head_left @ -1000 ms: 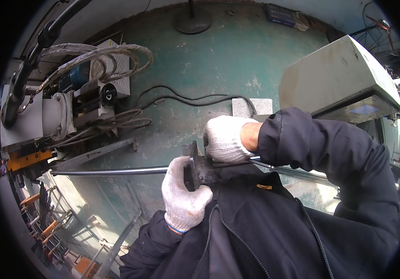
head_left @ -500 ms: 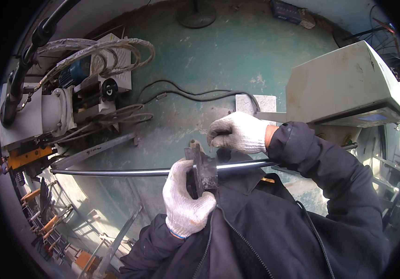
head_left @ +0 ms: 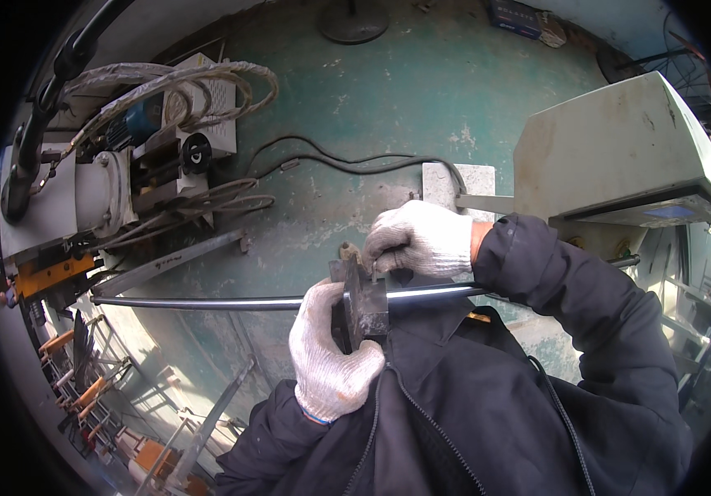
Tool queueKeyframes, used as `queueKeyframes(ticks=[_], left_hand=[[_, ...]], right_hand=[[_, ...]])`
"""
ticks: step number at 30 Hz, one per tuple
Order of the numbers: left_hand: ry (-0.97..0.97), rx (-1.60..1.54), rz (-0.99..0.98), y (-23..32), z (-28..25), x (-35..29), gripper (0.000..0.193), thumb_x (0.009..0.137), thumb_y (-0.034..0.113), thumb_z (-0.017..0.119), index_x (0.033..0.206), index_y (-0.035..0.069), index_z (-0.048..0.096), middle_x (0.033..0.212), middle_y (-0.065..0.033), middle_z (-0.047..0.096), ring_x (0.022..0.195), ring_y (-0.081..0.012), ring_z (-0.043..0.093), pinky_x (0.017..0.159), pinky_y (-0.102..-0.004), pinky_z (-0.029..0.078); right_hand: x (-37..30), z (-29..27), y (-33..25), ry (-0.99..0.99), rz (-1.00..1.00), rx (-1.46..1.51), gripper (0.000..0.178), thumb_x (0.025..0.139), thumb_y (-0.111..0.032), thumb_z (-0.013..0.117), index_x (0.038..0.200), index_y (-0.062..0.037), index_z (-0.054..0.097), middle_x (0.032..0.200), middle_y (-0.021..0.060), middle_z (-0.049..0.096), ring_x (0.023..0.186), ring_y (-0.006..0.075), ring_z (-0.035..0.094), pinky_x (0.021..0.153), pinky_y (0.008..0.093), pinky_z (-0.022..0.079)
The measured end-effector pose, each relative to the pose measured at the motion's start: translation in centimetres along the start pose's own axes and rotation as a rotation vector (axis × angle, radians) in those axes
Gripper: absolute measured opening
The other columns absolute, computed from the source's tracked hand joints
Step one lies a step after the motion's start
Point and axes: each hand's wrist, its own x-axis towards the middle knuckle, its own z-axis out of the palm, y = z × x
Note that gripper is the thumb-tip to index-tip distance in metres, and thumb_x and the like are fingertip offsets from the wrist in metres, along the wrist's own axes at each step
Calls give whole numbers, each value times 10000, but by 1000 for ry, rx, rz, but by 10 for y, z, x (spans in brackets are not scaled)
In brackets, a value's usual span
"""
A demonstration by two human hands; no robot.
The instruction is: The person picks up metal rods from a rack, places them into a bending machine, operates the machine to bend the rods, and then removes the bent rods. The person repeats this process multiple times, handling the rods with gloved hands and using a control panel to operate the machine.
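My left hand, in a white knit glove, is closed round the near side of a dark metal block. The block sits on a long shiny metal rod that runs from left to right in front of my body. Above the block's far end is my right hand, gloved too, its fingertips pinched together at the top edge. A small thin piece shows under those fingertips, too little of it visible to name. Just beyond the block a small tan knob-like part sticks out.
At left stands a machine with a blue motor, looped hoses and an angled metal bar. A beige control box stands at right. Black cables cross the green floor to a pale slab. Tools hang at lower left.
My right hand has come down and slightly left, so its pinched fingertips now meet the block's top. My left hand keeps its place on the block.
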Motion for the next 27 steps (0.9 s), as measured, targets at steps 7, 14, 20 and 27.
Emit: queueKeyframes(ticks=[7,14,20,27], left_hand=[[3,-18,31,-2,1,0,613,697,14,688,1305,-57,665,1140,-184,712,969,-294,703,947,-359,572],[13,-22,84,-2,2,0,592,715,9,673,1303,-53,664,1088,-140,706,901,-219,665,882,-320,562],[12,-23,22,-1,2,-3,568,720,29,688,1280,-68,673,1075,-155,722,932,-255,699,921,-337,572],[29,33,54,-10,3,-7,568,728,30,729,1281,-85,670,1110,-172,737,994,-269,737,963,-353,587]], right_hand=[[6,-6,3,-171,71,-27,180,1013,-147,823,1172,-62,831,1077,151,832,974,365,793,892,443,624],[-15,-2,18,-128,317,-144,353,1130,-384,681,1230,-67,801,1130,234,804,1070,472,757,946,522,585],[-24,-3,10,-150,483,-178,428,1132,-434,661,1208,-44,818,1083,250,812,1044,487,763,952,540,593],[-53,5,-37,17,551,-450,426,1115,-426,654,1064,-52,851,983,247,811,964,482,775,902,565,603]])
